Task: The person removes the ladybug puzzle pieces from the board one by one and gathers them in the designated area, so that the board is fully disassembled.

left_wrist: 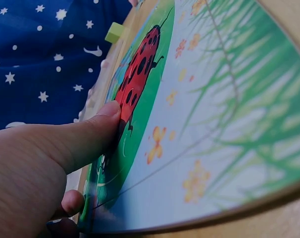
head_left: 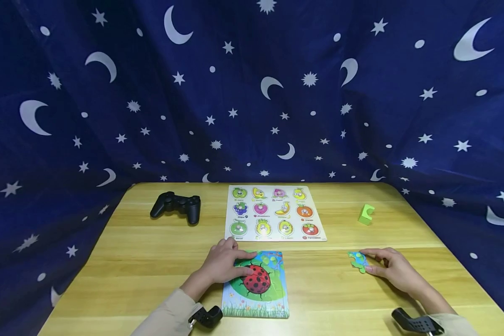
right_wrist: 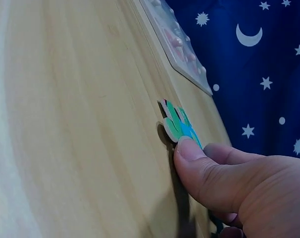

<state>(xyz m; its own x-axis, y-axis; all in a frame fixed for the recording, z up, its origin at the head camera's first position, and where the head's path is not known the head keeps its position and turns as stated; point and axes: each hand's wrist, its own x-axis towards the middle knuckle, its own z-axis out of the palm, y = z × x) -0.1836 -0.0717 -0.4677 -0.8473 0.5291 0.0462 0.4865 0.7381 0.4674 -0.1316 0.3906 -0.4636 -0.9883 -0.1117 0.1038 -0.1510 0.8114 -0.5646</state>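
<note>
Currently, the left hand (head_left: 223, 263) lies over the upper left part of a rectangular ladybug picture puzzle (head_left: 258, 284), which is flat on a pale wooden bench (head_left: 159, 266). Its thumb and forefinger stretch out across the picture, the thumb's tip resting on the red, black-spotted ladybug; these fingers are loose and not clenched. The left wrist view shows another finger bent at the puzzle's edge, partly hidden by the thumb. Around the ladybug the puzzle shows a green leaf, with orange flowers and grass along the near side.

Well apart, on the right side of the bench, the right hand (head_left: 396, 270) pinches a small blue-and-green jigsaw piece (head_left: 358, 262) between thumb and fingers. The piece has knobbed edges, and a dark shadow falls on the wood beside it; whether it touches the bench I cannot tell.

Just beyond the puzzle lies a white board of cartoon fruit shapes (head_left: 271, 219), set out in three rows of four. A black game controller (head_left: 176, 204) is to the left of that board, and a bright green notched block (head_left: 366, 214) is to its right, farther back than the jigsaw piece. Behind the bench hangs a dark blue cloth (head_left: 235, 93) printed with pale moons, stars and dots. Both arms wear beige sleeves (head_left: 168, 313), and a black device (head_left: 207, 317) sits at each wrist.
</note>
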